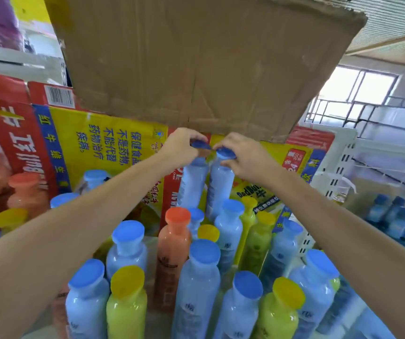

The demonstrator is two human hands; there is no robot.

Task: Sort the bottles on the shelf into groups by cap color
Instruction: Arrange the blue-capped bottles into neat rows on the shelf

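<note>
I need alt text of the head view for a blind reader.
The left hand grips the left bottle and the right hand the right bottle, both by blue caps, behind crowded bottles capped blue, yellow and orange. Cartons stand behind, a cardboard flap above.

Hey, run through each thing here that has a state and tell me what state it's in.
Left hand, gripping the top of the left blue-capped pale blue plastic bottle.
Right hand, gripping the top of the right blue-capped pale blue plastic bottle.
Both held bottles, upright, capped.
Orange-capped orange bottle, upright, capped, among mixed colours.
</note>
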